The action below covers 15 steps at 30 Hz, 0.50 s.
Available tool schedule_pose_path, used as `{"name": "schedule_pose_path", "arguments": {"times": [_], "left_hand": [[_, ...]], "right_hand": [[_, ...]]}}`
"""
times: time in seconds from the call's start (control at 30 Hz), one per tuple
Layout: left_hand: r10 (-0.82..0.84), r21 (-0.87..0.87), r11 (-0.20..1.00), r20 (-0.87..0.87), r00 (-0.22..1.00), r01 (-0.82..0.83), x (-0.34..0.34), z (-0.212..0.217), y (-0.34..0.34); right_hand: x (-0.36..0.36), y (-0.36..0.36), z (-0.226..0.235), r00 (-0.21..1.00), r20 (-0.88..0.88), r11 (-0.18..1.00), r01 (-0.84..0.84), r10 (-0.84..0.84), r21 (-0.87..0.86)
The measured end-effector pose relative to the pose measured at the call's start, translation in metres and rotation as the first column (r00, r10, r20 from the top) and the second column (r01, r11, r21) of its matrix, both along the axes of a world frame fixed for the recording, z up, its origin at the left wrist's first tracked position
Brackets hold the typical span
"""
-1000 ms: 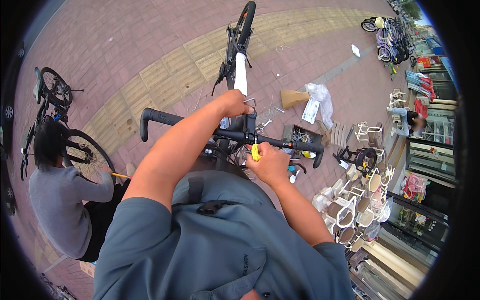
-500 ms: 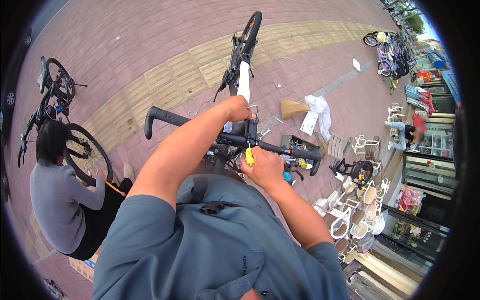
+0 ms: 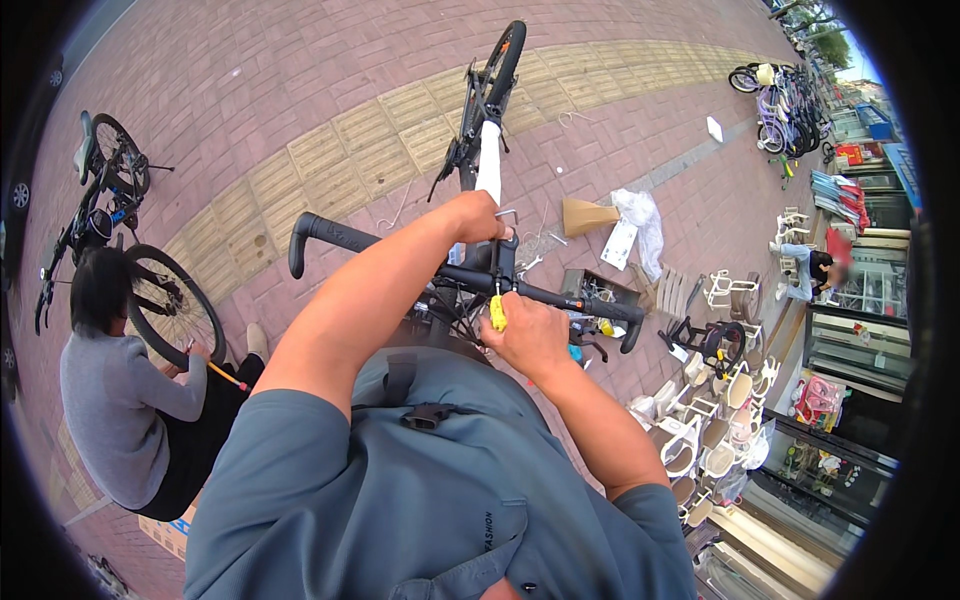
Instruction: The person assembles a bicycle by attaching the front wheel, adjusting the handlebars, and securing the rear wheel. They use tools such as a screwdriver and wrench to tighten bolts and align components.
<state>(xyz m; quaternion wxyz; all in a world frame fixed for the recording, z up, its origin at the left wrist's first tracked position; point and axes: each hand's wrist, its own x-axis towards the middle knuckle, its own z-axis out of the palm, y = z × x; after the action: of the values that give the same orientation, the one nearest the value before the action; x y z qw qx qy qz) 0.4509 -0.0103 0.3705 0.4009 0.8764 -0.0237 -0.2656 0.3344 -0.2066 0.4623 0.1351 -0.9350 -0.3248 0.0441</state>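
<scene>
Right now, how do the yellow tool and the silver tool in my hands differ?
The yellow tool shows a chunky, bright handle; the silver tool shows a thin, bent bar. Your right hand holds the yellow tool, your left hand the silver tool. The yellow tool is nearer your body than the silver tool. Both are by the stem.
</scene>
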Motion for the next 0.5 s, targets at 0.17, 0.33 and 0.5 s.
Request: {"name": "schedule_pose_path", "arguments": {"times": [0.17, 0.33, 0.5], "left_hand": [[-0.023, 0.011, 1.000, 0.015, 1.000, 0.023, -0.001, 0.004, 0.000], [-0.034, 0.020, 0.999, 0.046, 0.998, 0.033, -0.001, 0.002, -0.001], [-0.013, 0.001, 1.000, 0.026, 1.000, 0.013, -0.002, 0.000, 0.001]], "right_hand": [[-0.004, 0.019, 0.007, 0.993, 0.071, 0.955, -0.069, 0.093, -0.288], [-0.005, 0.040, 0.011, 0.968, 0.137, 0.863, -0.117, 0.209, -0.491], [0.005, 0.033, 0.013, 0.994, -0.002, 0.906, -0.100, 0.109, -0.411]]}}
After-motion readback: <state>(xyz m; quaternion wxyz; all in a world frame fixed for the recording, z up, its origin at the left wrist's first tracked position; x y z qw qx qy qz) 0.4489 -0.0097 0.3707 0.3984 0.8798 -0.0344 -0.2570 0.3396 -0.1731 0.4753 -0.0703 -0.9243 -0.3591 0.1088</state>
